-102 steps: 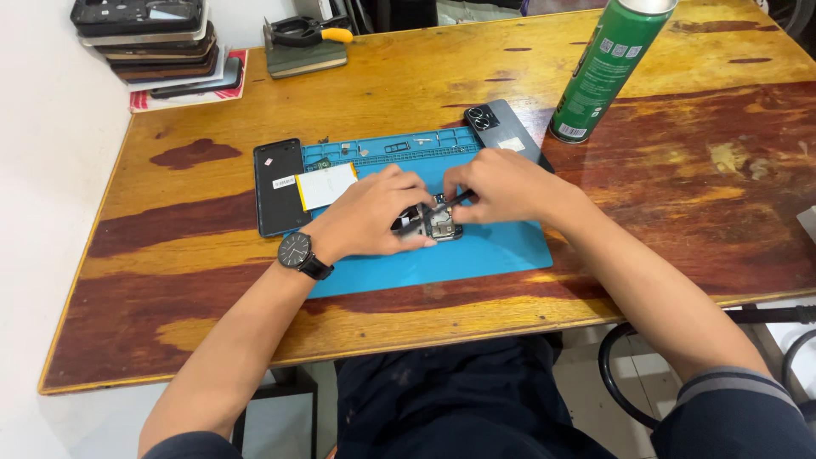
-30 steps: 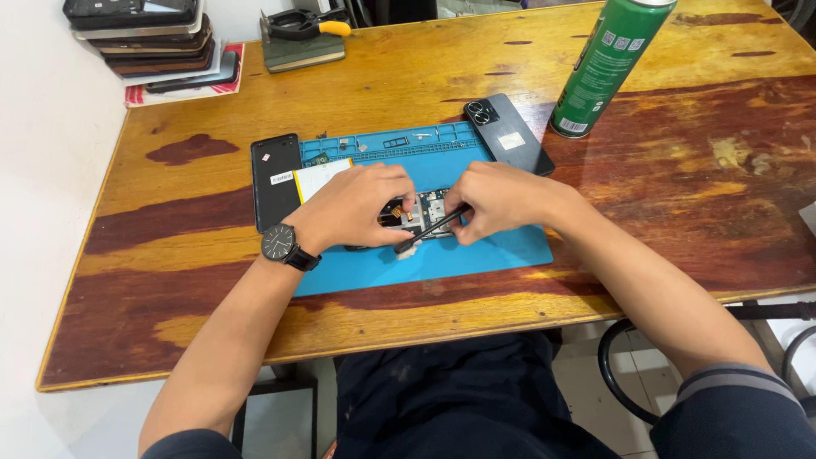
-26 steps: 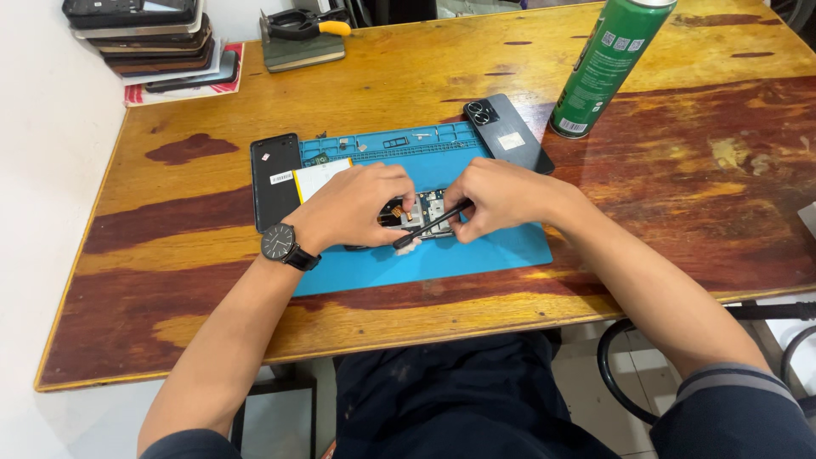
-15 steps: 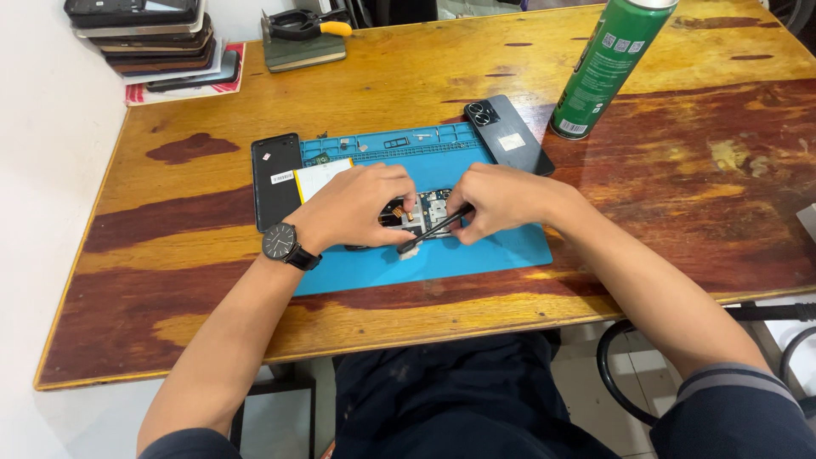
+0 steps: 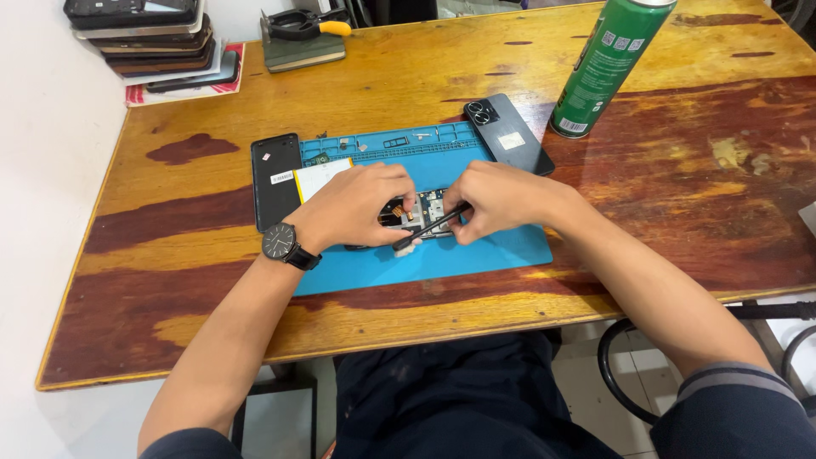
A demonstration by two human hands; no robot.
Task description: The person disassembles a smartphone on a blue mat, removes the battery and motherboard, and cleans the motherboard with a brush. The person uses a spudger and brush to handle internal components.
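Observation:
An opened phone (image 5: 422,214) with its inner boards showing lies on a blue work mat (image 5: 476,251). My left hand (image 5: 353,204), with a black watch on the wrist, presses down on the phone's left part. My right hand (image 5: 497,197) grips a thin black tool (image 5: 429,228) like a small brush, its pale tip low on the phone's front edge. Both hands cover much of the phone.
A black battery (image 5: 275,178) and a pale card (image 5: 319,177) lie at the mat's left. A black phone back cover (image 5: 508,134) rests at its top right. A green spray can (image 5: 609,64) stands further right. Stacked phones (image 5: 149,38) and pliers (image 5: 306,24) sit far left.
The hands shifted slightly left since the oldest frame. My right hand now holds the black tool across the phone; in the last second the tool tip moved only a little.

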